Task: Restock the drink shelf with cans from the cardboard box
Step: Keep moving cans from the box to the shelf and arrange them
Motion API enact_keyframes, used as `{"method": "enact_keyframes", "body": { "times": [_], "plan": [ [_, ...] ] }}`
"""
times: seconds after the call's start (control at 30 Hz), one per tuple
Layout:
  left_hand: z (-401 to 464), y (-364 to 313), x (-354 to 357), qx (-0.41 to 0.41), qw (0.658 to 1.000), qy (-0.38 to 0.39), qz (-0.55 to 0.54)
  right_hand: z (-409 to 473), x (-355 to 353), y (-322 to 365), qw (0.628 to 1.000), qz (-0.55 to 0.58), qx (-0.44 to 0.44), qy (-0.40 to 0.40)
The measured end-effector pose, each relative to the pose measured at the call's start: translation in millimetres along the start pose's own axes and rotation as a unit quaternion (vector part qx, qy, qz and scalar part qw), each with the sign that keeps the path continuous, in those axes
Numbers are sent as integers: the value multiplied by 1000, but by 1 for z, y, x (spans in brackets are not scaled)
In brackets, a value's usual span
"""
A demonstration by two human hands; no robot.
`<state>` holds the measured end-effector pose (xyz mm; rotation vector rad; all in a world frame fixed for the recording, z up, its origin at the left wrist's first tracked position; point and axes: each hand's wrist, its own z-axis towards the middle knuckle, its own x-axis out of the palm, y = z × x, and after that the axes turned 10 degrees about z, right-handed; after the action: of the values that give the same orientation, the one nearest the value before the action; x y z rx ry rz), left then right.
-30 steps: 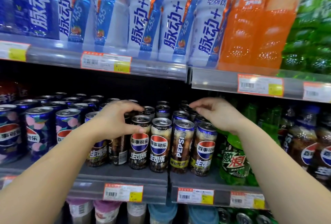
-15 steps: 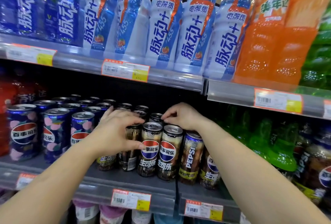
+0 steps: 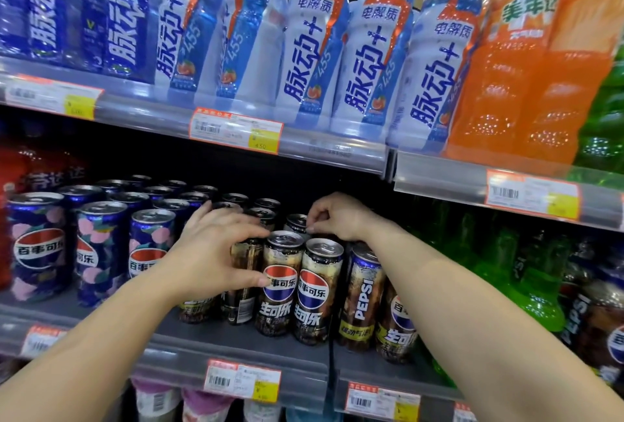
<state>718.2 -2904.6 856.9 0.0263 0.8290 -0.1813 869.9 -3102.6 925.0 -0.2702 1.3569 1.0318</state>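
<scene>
1. The drink shelf (image 3: pixel 236 340) is a grey metal tier with price tags along its front lip; a second tier above it carries tall bottles.
2. On the upper tier stand blue-and-white sports drink bottles (image 3: pixel 314 50), with orange soda bottles (image 3: pixel 526 60) to their right.
3. Green soda bottles (image 3: pixel 526 273) fill the right part of the drink shelf, just beside the dark cans.
4. Blue Pepsi cans with pink blossoms (image 3: pixel 98 252) stand upright in rows on the left part of the drink shelf, several deep.
5. Dark brown Pepsi cans (image 3: pixel 315 290) stand upright in the middle of the drink shelf, packed side by side, their front row close to the lip.
6. The left hand (image 3: pixel 216 252) wraps around one dark can (image 3: pixel 241 286) in the front row, thumb lying across the neighbouring can's label, fingers curled over the top; it grips that can.
7. The right hand (image 3: pixel 337 219) reaches over the front row, fingers curled together and pinching the rim of a second-row can (image 3: pixel 296 221).
8. Both forearms are bare and reach in from the bottom corners.
9. The cardboard box is out of view; only shelved cans show.
10. A price tag (image 3: pixel 236 129) with a yellow patch reads 4.50.
</scene>
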Motion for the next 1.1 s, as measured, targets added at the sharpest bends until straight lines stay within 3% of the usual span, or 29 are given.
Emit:
{"method": "enact_keyframes", "body": {
  "times": [0.3,0.43,0.67,0.9,1.03,1.1],
  "plan": [
    [0,-1,1,-3,1000,0,9,-16,-18,-11,995,-68,-76,23],
    [-1,1,2,-4,1000,-6,21,-25,-28,-16,994,-73,-66,53],
    [2,11,-6,-56,998,-5,6,-38,-27,-14,999,-19,-34,30],
    [8,14,-18,-64,996,61,12,-71,-31,2,995,65,-2,-71],
    [22,22,-37,-103,988,102,-49,-78,-22,23,996,63,-24,-54],
    [30,27,-40,-96,982,159,-43,-74,-10,35,998,47,-41,-29]
  ]
}}
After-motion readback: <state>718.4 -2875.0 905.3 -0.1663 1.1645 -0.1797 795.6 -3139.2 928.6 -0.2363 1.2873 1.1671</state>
